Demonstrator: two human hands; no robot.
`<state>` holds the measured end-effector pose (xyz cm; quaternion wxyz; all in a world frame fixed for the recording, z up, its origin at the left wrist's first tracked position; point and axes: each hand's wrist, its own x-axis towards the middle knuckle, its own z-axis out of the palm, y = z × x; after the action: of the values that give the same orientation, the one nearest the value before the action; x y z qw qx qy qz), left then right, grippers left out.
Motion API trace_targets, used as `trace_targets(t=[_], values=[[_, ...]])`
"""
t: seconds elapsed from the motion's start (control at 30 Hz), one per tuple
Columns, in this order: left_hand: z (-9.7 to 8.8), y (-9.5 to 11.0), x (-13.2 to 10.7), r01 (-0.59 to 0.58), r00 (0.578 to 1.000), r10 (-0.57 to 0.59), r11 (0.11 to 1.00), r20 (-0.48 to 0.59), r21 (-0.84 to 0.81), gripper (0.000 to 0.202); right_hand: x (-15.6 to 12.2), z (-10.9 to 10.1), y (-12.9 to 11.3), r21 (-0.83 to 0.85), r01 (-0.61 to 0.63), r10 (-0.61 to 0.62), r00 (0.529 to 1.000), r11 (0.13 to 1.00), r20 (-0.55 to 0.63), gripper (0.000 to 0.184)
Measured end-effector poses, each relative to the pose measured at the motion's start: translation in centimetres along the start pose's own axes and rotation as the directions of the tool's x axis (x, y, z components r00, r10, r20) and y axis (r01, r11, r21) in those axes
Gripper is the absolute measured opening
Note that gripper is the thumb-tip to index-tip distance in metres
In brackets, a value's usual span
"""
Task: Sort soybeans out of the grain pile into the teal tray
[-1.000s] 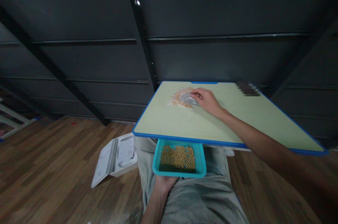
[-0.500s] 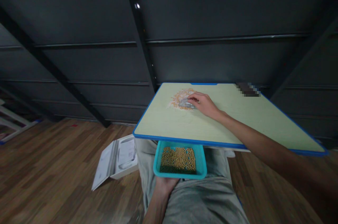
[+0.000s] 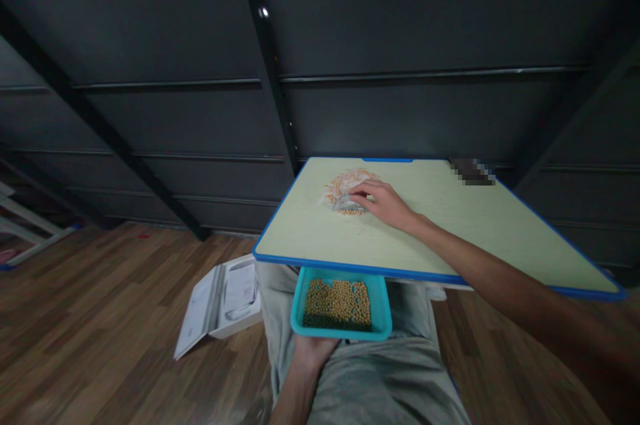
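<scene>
My right hand (image 3: 383,203) is over the tabletop, its fingers closed on a thin grey see-through plastic piece (image 3: 344,203) whose exact kind I cannot make out. The piece is low against the table, among scattered yellow-orange beans (image 3: 351,175) and white grains or powder. A short row of beans lies along its near side. Below the table's front edge, my left hand (image 3: 314,349) supports a teal plastic tray (image 3: 384,308) from underneath, with its fingers hidden. Inside the tray are yellow soybeans (image 3: 345,299) and small dark green beans (image 3: 335,322).
The pale tabletop (image 3: 430,231) has a blue rim. A blurred-out dark item (image 3: 473,171) lies at its far right corner. An open white box (image 3: 240,298) stands on the wooden floor to the left. Behind the table rises a dark panelled wall (image 3: 425,11).
My right hand has moved slightly left and nearer with the plastic piece, and beans now line its near side. My left hand and the tray stay in place.
</scene>
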<state>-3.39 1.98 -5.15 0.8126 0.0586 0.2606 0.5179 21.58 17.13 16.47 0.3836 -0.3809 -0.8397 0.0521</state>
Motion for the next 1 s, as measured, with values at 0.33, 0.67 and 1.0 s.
trace_targets(t=[0.33, 0.67, 1.0], values=[[1.3, 0.0, -0.5, -0.016, 0.999, 0.016, 1.000, -0.042, 0.000, 0.035, -0.1, 0.1, -0.6, 0.017, 0.016, -0.017, 1.000, 1.000, 0.015, 0.012], [1.3, 0.1, -0.6, -0.016, 0.999, 0.016, 1.000, -0.031, -0.007, 0.029, -0.1, 0.1, -1.2, 0.055, 0.024, -0.027, 0.998, 0.998, 0.053, 0.014], [1.1, 0.0, -0.5, -0.013, 0.999, 0.012, 1.000, -0.036, -0.028, 0.024, -0.2, 0.1, -1.7, 0.053, 0.053, -0.056, 0.996, 0.997, 0.070, 0.014]])
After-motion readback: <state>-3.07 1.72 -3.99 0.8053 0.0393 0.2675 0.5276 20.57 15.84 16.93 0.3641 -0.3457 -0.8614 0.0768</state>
